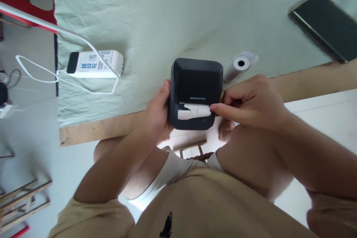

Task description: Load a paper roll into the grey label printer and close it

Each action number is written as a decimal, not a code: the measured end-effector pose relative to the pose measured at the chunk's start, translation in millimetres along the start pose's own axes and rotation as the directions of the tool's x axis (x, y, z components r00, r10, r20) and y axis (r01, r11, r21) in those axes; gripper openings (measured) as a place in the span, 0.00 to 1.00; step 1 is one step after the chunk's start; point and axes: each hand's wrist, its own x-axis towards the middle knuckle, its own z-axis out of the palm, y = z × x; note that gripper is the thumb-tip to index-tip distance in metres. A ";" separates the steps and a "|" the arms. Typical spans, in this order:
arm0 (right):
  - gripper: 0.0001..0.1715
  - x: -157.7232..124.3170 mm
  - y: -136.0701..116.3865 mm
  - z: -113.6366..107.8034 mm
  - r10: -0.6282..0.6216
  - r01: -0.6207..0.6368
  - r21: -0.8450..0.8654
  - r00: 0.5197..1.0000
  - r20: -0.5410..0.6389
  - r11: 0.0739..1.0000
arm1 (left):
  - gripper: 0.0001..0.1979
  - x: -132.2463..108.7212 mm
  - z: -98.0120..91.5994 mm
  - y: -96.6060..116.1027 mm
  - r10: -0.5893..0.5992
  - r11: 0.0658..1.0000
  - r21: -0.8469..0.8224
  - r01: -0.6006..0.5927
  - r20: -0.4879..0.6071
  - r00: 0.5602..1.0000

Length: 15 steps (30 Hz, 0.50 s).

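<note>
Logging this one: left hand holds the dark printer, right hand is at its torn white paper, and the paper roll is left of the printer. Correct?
No: the head view shows the paper roll right of the dark printer. The rest stands.

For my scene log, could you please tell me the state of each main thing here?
Printer: held in left hand, lid apparently shut
Paper strip: torn, touched by right hand
Paper roll: wound, outer end loose
Power bank: lying flat, apparently plugged in
White cable: looped
Black device: lying flat
Cloth: wrinkled
</note>
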 end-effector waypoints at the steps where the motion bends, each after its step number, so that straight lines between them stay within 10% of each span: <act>1: 0.31 0.1 -1.0 -0.7 -0.028 0.028 0.001 0.999 -0.028 1.000 | 0.16 0.2 1.0 -0.2 0.001 1.000 -0.008 -0.001 -0.006 1.000; 10: 0.18 3.2 -14.9 8.9 -0.187 0.333 0.190 0.823 -0.537 0.924 | 0.20 0.4 7.3 -2.0 -0.067 0.998 -0.007 0.067 -0.024 0.997; 15: 0.04 14.9 -15.6 11.6 -0.300 0.266 -0.140 0.828 -0.474 0.954 | 0.20 0.7 6.5 -2.4 -0.048 0.999 -0.008 0.049 0.029 0.998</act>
